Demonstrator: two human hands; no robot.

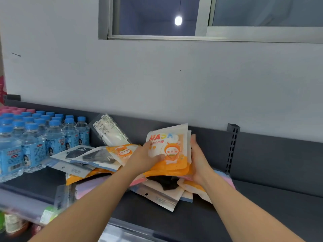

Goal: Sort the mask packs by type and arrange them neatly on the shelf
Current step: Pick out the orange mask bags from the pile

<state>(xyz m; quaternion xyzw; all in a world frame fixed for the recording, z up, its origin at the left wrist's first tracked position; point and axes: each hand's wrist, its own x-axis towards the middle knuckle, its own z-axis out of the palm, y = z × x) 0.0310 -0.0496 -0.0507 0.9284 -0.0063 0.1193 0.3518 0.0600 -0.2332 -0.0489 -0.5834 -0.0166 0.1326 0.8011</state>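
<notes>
Mask packs [97, 158]: loose mixed pile, middle of shelf [262, 198].
Orange packs [173, 147]: upright stack above pile.
Left hand [145, 158]: pinching stack's left edge.
Right hand [199, 159]: fingers straight, pressed against stack's right edge.
Bottles [35, 137]: shelf's left end.

Glossy plastic mask packs [168, 151] — seemingly.

The orange-and-white pack [174, 149] at frame centre carries "MASK" in large coloured capitals across its top. A short line of Chinese characters beneath is too blurred to read surely. Blue labels on the water bottles [33, 149] at left bear red print and a barcode, illegible. Fine print on the clear pack [111, 133] behind is illegible too.
</notes>
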